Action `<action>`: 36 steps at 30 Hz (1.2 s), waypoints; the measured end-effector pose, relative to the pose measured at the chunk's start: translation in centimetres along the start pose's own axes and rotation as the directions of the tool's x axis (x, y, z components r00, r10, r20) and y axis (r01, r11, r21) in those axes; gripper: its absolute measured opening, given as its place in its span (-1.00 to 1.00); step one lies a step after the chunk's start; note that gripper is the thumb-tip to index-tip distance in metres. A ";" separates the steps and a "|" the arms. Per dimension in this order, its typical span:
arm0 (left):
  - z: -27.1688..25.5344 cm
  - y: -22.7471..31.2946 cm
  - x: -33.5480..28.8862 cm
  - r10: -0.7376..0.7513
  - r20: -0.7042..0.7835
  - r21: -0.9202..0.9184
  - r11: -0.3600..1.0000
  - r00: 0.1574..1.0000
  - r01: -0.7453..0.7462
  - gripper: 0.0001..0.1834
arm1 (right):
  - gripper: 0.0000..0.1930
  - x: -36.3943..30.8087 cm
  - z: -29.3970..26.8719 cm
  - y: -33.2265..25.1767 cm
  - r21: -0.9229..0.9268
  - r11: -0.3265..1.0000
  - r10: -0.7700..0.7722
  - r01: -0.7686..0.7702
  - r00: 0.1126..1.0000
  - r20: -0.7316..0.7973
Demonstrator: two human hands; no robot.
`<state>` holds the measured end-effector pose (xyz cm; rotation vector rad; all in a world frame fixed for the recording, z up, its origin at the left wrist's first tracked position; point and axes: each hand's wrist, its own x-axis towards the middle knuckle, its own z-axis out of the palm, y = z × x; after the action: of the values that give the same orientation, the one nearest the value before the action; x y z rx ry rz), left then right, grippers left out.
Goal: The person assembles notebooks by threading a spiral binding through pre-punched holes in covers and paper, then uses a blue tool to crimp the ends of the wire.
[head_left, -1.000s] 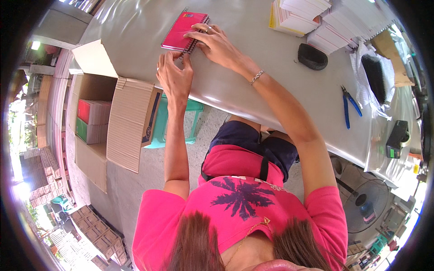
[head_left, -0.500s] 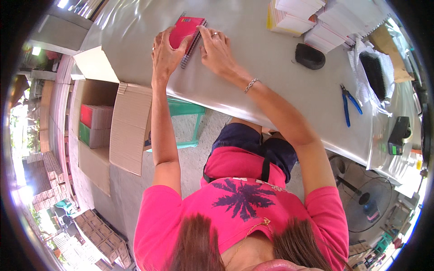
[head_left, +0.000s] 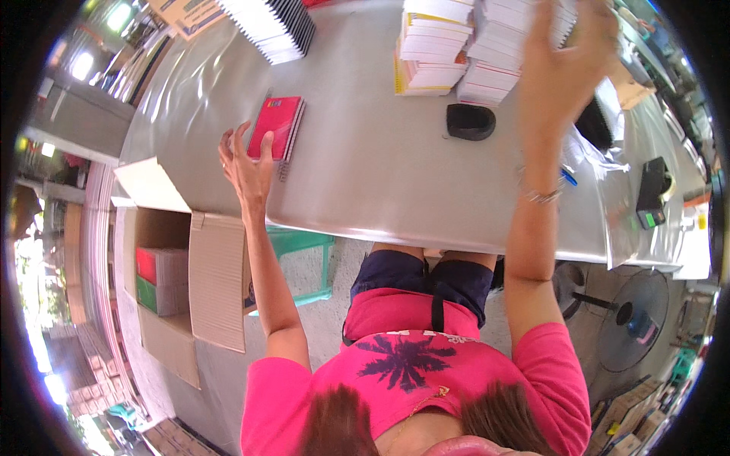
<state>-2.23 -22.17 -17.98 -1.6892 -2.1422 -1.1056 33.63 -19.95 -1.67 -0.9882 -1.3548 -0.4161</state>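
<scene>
A red spiral notebook (head_left: 277, 128) lies on the grey table, its wire binding at the edges. My left hand (head_left: 247, 167) is at its left side, fingers spread and curved, thumb over the cover's near left edge; whether it touches cannot be told. My right hand (head_left: 566, 83) is raised at the right, slightly blurred, with thumb and fingers apart and tips near the upper picture edge. Behind it stand stacks of white-paged notebooks (head_left: 433, 45), partly hidden by the hand. A black rounded block (head_left: 469, 121) lies left of my right hand.
Blue-handled pliers (head_left: 568, 177) are mostly hidden behind my right wrist. A black tape dispenser (head_left: 652, 194) stands at the right. Black spiral-bound notebooks (head_left: 277, 30) stand at the far left. Below the table are an open carton (head_left: 217, 281), a green stool (head_left: 304, 243) and a fan (head_left: 627, 315).
My right hand has left the red notebook and swung right to the notebook stacks. My left hand has loosened from the notebook, which stays on the table. The view has shifted.
</scene>
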 end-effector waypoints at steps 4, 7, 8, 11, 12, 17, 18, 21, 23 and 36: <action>0.5 3.9 0.9 0.059 -0.102 -0.072 0.995 0.993 -0.066 -0.54 | -0.65 5.3 -3.7 15.0 -0.204 0.976 0.120 -0.073 0.966 0.231; 0.8 6.9 1.0 0.107 -0.149 -0.197 0.971 0.983 -0.136 -0.57 | -0.58 6.1 -2.9 22.6 0.118 0.992 -0.098 0.041 0.839 0.536; 1.1 8.2 1.1 0.138 -0.172 -0.219 0.960 0.975 -0.174 -0.58 | -0.56 6.9 -2.4 23.6 0.272 0.957 -0.239 0.101 0.807 0.540; -1.6 8.7 0.5 0.146 -0.172 -0.199 0.963 0.974 -0.180 -0.64 | -0.45 6.6 1.0 14.9 0.107 0.798 0.442 -0.592 0.697 0.565; -1.7 10.3 0.4 0.156 -0.177 -0.231 0.953 0.972 -0.196 -0.65 | -0.44 7.7 0.6 15.7 0.040 0.798 0.494 -0.601 0.691 0.528; -2.5 14.6 0.7 0.277 -0.184 -0.391 0.860 0.943 -0.329 -0.69 | -0.45 7.7 2.5 17.7 -0.119 0.897 0.440 -0.425 0.846 0.302; -2.3 16.3 0.8 0.315 -0.201 -0.424 0.826 0.928 -0.372 -0.68 | -0.47 8.3 2.4 19.5 -0.204 0.936 0.330 -0.287 0.918 0.221; -2.1 20.7 1.1 0.392 -0.214 -0.523 0.728 0.895 -0.444 -0.71 | -0.55 7.6 1.9 21.1 -0.318 0.943 -0.107 0.096 0.994 -0.016; -2.2 23.1 1.1 0.397 -0.205 -0.632 0.645 0.895 -0.431 -0.70 | -0.61 5.9 1.9 18.3 -0.176 0.981 -0.116 0.086 0.979 -0.169; -4.1 23.2 1.2 0.507 0.272 -0.802 0.589 0.818 -0.098 -0.71 | -0.72 -4.0 -5.0 10.2 0.359 0.854 0.260 -0.377 0.906 0.333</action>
<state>17.15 -22.41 -4.46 -2.8605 -1.4801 -1.7764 43.55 -19.31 -8.47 -0.9083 -1.4112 0.2728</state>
